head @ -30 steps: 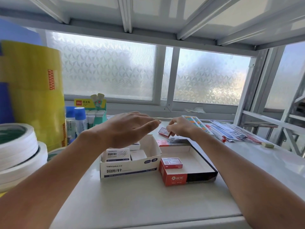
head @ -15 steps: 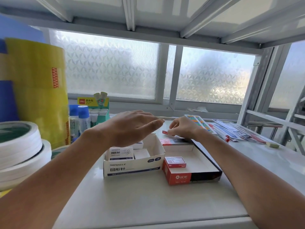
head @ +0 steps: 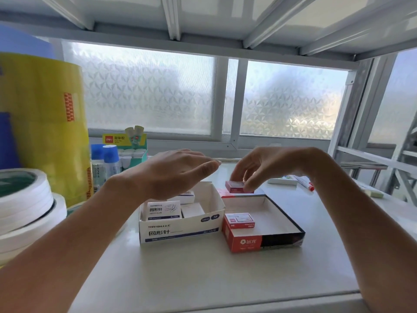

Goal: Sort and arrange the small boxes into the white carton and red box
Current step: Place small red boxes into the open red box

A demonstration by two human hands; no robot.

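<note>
A white carton (head: 180, 231) stands at the middle of the shelf with three small white boxes (head: 163, 210) inside. Right beside it sits a low red box (head: 244, 242) with one small red box (head: 239, 220) in its near left corner. My right hand (head: 270, 166) pinches another small red box (head: 234, 186) just above the far edge of the red box. My left hand (head: 178, 172) hovers flat over the back of the white carton, fingers apart, holding nothing.
Big yellow tape rolls (head: 42, 123) and white tape rolls (head: 24, 202) crowd the left. Glue bottles (head: 106, 163) and a green glue-stick box (head: 133, 150) stand behind the carton. Pens and cards (head: 302, 181) lie at the back right. The shelf's front edge (head: 225, 301) is near me.
My right hand has lifted the small red box off the shelf and drawn it toward the red box's far edge. The left hand has stayed hovering over the carton.
</note>
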